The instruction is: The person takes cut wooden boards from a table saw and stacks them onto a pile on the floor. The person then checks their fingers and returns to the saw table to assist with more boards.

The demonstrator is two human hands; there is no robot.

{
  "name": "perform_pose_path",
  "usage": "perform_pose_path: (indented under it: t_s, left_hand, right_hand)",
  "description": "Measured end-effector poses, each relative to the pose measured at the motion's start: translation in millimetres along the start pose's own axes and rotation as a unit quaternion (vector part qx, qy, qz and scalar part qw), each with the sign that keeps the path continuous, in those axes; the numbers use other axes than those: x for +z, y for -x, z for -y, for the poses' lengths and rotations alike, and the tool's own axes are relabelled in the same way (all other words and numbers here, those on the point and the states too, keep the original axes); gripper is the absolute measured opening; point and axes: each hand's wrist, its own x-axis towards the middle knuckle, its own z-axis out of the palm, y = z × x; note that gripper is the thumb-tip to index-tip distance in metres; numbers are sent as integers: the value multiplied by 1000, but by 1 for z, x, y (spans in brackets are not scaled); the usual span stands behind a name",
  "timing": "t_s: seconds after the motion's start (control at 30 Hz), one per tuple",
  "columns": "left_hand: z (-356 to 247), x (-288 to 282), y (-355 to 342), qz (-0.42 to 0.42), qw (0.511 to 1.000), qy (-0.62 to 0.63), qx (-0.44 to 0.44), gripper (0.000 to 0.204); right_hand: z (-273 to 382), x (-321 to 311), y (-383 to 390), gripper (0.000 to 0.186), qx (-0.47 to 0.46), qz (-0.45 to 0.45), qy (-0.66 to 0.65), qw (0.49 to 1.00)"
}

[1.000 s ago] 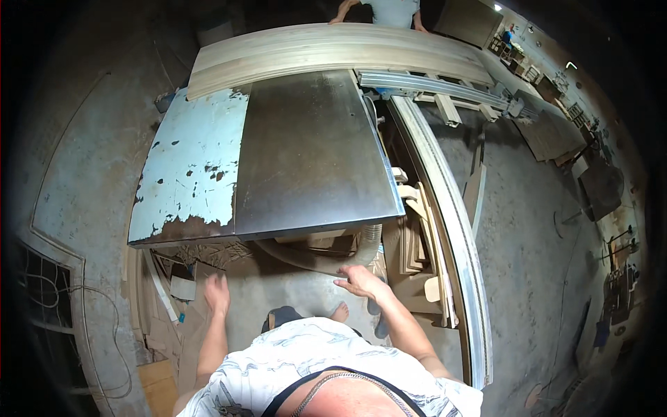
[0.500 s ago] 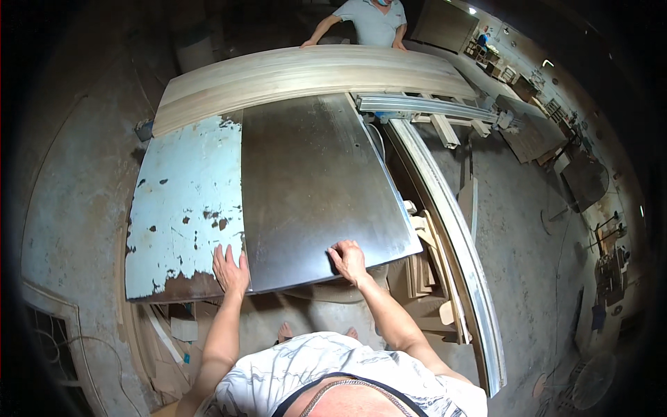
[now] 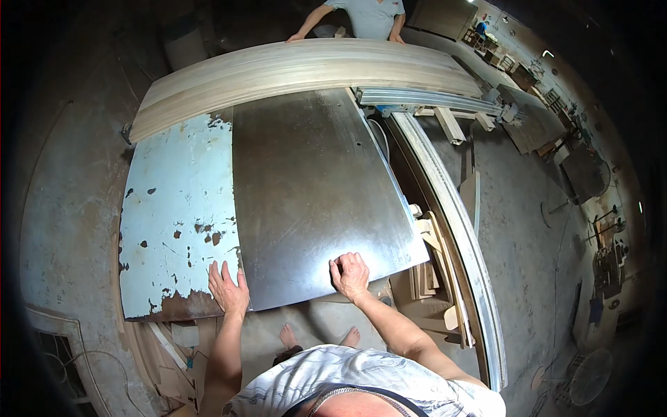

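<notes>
My left hand (image 3: 228, 288) rests on the near edge of a worn pale blue metal panel (image 3: 177, 194), its fingers spread, close to the seam with the dark tabletop. On the smooth dark metal tabletop (image 3: 302, 187), near its front edge, lies my right hand (image 3: 351, 275). Its fingers are loosely bent, the thumb stands apart, and I see nothing in it. A wide pale wooden board (image 3: 292, 69) lies across the far end of the table. Another person's hands (image 3: 295, 37) touch that board's far edge.
A long metal rail (image 3: 455, 215) runs along the table's right side, with a metal crossbeam (image 3: 424, 99) at its far end. Wood offcuts (image 3: 424, 278) stand between table and rail. Scrap wood (image 3: 174, 375) leans at the lower left. A pedestal fan (image 3: 590, 375) stands lower right.
The view has shifted, so the table's front edge and both hands appear lower in it. My hands stay at nearly the same places on the surface. The other person remains at the board's far edge.
</notes>
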Motion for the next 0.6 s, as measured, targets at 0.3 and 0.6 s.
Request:
perform_pose_path:
  t_s: [0.3, 0.6]
  left_hand:
    - [-1, 4, 2, -6, 1000, -21, 9, 54]
    - [-5, 6, 4, -15, 999, -33, 16, 52]
  right_hand:
    - [-2, -4, 1, 18, 1, -8, -13, 1000]
    - [-5, -7, 5, 19, 14, 11, 14, 1000]
